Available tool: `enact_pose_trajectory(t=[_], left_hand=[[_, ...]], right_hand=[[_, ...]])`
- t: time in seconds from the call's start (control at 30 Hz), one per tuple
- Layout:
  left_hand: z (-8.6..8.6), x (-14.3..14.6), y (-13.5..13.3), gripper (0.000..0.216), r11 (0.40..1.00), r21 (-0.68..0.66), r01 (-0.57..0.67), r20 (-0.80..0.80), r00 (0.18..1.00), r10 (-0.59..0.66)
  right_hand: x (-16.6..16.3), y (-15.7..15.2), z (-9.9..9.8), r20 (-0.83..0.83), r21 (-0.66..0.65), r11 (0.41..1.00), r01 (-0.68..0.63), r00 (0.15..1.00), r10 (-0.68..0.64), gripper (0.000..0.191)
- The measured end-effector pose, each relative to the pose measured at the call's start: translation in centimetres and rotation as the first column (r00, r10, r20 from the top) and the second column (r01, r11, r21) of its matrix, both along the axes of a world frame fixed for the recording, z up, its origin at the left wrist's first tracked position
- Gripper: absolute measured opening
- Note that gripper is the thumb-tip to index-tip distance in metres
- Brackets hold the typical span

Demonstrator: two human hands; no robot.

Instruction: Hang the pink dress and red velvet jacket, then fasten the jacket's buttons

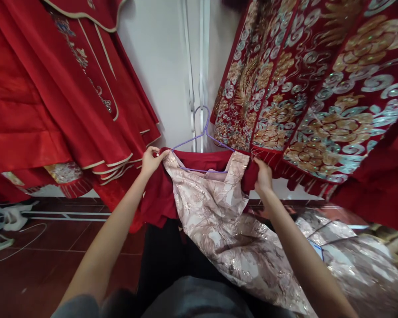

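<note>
A purple wire hanger (204, 134) carries a dark red garment (159, 194) with a pale pink patterned garment (215, 212) draped over its front. My left hand (151, 160) pinches the left shoulder, where the pink strap meets the red cloth. On the right shoulder my right hand (262, 176) is closed on the red fabric beside the other pink strap. The pink garment trails down and to the right towards the floor.
Red embroidered robes (63, 97) hang at the left, and a heavily embroidered red and gold robe (318, 88) hangs at the right. A white wall with a vertical rail (195, 66) is behind. The floor (53, 247) is dark red tile, with white cloth and a cable at far left.
</note>
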State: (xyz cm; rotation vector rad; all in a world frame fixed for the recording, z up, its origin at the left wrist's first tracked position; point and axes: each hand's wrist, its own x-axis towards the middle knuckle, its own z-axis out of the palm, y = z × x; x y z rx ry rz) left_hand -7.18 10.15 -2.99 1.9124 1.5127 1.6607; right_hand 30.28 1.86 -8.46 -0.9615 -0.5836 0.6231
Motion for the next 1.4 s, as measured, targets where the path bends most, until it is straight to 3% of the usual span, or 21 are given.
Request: enact_pose_trajectory(t=[0.1, 0.2, 0.27, 0.3, 0.33, 0.4, 0.5, 0.6, 0.7, 0.77, 0.83, 0.93, 1.0, 1.07, 1.13, 1.2, 1.27, 1.37, 1.4], left_hand=[[1.4, -1.0, 0.6, 0.038, 0.981, -0.159, 0.111, -0.013, 0.993, -0.114], [1.8, -0.1, -0.4, 0.031, 0.998, -0.069, 0.014, -0.11, 0.994, -0.021], [0.7, 1.9, -1.8, 0.018, 0.997, 0.039, -0.061, -0.157, 0.985, 0.067], [-0.3, 3.2, -2.6, 0.016, 0.997, 0.059, -0.058, -0.178, 0.982, 0.068], [-1.3, 4.6, -3.4, 0.016, 0.998, 0.059, -0.037, -0.198, 0.979, 0.048], [-3.3, 7.2, -4.6, 0.016, 1.0, 0.025, 0.002, -0.132, 0.991, 0.001], [-4.3, 10.1, -5.9, 0.014, 0.999, -0.042, 0.033, 0.028, 0.999, -0.032], [-2.6, 10.9, -7.6, 0.017, 0.996, -0.051, 0.072, 0.155, 0.986, -0.064], [-0.9, 10.0, -9.5, 0.018, 0.944, -0.127, 0.305, 0.194, 0.941, -0.278], [-1.0, 8.6, -10.3, 0.015, 0.89, -0.195, 0.411, 0.15, 0.91, -0.387], [-2.0, 6.9, -10.6, 0.016, 0.894, -0.251, 0.372, 0.034, 0.926, -0.376], [-3.5, 4.2, -10.2, 0.022, 0.934, -0.292, 0.204, -0.131, 0.959, -0.25], [-3.8, 2.9, -9.7, 0.024, 0.946, -0.283, 0.156, -0.165, 0.964, -0.208], [-3.4, 2.5, -9.2, 0.021, 0.95, -0.257, 0.179, -0.16, 0.961, -0.224], [-2.8, 3.3, -8.9, 0.017, 0.936, -0.256, 0.242, -0.112, 0.954, -0.277], [-2.2, 5.1, -9.0, 0.016, 0.911, -0.267, 0.314, -0.038, 0.941, -0.336], [-2.0, 7.5, -9.6, 0.019, 0.902, -0.239, 0.36, 0.008, 0.929, -0.369], [-2.2, 10.4, -10.4, 0.027, 0.936, -0.151, 0.318, 0.015, 0.948, -0.319], [-2.3, 11.0, -10.5, 0.029, 0.947, -0.137, 0.291, 0.03, 0.957, -0.29]], right_hand=[[1.2, 0.6, 1.7, -0.084, -0.124, 0.987, -0.104, 0.992, 0.094, 0.017], [0.0, 0.3, 3.1, 0.119, -0.207, 0.978, -0.001, 0.993, 0.026, 0.019], [-2.4, -0.5, 3.1, 0.429, -0.077, 0.994, 0.079, 0.903, -0.038, 0.018], [-3.8, -0.9, 2.8, 0.56, -0.028, 0.998, 0.051, 0.828, -0.026, 0.021], [-5.4, -1.4, 2.4, 0.639, -0.033, 0.999, -0.002, 0.769, 0.022, 0.023], [-8.3, -2.4, 1.5, 0.706, -0.161, 0.98, -0.121, 0.679, 0.199, 0.026], [-11.7, -3.5, 0.7, 0.612, -0.309, 0.918, -0.25, 0.686, 0.393, 0.031], [-14.1, -4.7, 1.1, 0.289, -0.429, 0.816, -0.388, 0.797, 0.531, 0.051], [-15.5, -6.1, 1.2, -0.039, -0.403, 0.67, -0.623, 0.743, 0.668, 0.066], [-15.6, -6.8, 0.4, 0.008, -0.379, 0.656, -0.652, 0.707, 0.707, 0.067], [-14.6, -7.0, -0.9, 0.266, -0.443, 0.732, -0.519, 0.703, 0.659, 0.066], [-11.5, -6.6, -3.0, 0.613, -0.593, 0.779, -0.204, 0.512, 0.601, 0.05], [-9.0, -6.3, -4.2, 0.708, -0.65, 0.755, 0.079, 0.423, 0.565, 0.042], [-7.3, -6.2, -5.0, 0.763, -0.637, 0.694, 0.335, 0.396, 0.51, 0.044], [-7.3, -6.2, -5.6, 0.786, -0.615, 0.675, 0.408, 0.389, 0.481, 0.043], [-9.1, -6.3, -5.8, 0.779, -0.606, 0.734, 0.308, 0.418, 0.468, 0.04], [-12.2, -6.7, -5.5, 0.736, -0.584, 0.806, 0.1, 0.484, 0.473, 0.039], [-16.8, -7.9, -4.1, 0.614, -0.483, 0.844, -0.235, 0.596, 0.517, 0.039], [-17.7, -8.4, -3.6, 0.576, -0.436, 0.83, -0.348, 0.601, 0.555, 0.037]])
